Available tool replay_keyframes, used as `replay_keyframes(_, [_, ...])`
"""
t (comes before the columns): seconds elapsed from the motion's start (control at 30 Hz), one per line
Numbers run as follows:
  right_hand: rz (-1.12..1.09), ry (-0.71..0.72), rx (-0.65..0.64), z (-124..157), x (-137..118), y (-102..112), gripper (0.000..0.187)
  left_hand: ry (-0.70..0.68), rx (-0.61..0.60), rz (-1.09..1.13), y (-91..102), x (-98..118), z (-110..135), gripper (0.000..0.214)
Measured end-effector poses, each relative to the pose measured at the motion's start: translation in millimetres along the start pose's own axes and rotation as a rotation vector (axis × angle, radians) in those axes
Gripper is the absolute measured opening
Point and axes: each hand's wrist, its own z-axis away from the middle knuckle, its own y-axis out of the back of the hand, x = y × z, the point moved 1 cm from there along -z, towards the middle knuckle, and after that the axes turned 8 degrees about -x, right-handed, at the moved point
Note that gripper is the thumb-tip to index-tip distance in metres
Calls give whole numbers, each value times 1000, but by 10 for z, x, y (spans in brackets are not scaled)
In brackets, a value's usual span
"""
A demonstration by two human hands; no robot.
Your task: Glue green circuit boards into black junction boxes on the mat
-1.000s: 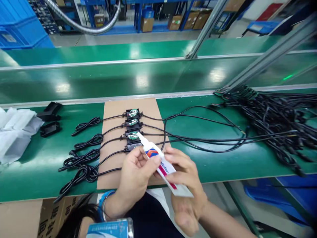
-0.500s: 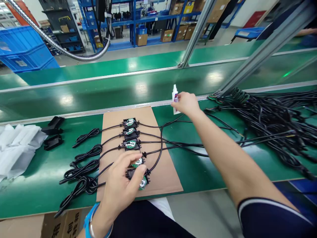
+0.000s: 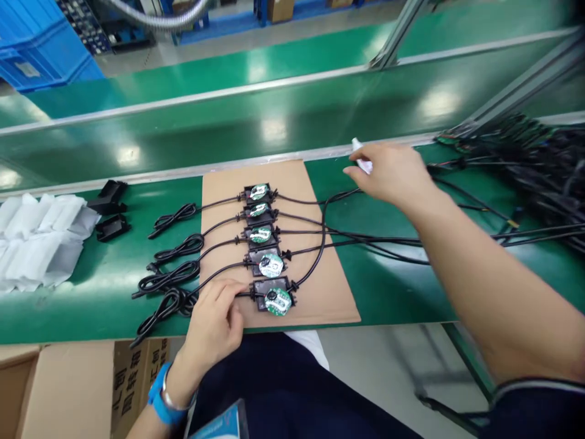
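Head view: right hand [image 3: 393, 174] is reaching far across the green bench [image 3: 388, 286], fingers curled around a white glue tube [image 3: 361, 160] near the far rail, nozzle pointing up-left. Left hand [image 3: 214, 323] is lying mostly flat, fingertips pressing the cable just left of the nearest black module [image 3: 273, 297] on the cardboard sheet [image 3: 329, 292].
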Motion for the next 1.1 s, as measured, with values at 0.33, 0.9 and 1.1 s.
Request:
replay_keyframes(0.33, [17,508,-294,1399,-624,-832,7,-121,-92,-153,-94,-61,-61,9])
replay_keyframes(0.9, [-117,739,-416,1311,-767,-479,24,-92,-1,-162,50,165,-105,21])
replay_keyframes(1.1, [-36,721,-569,1257,-907,-476,27,-97,-37,-201,28,219,-163,24])
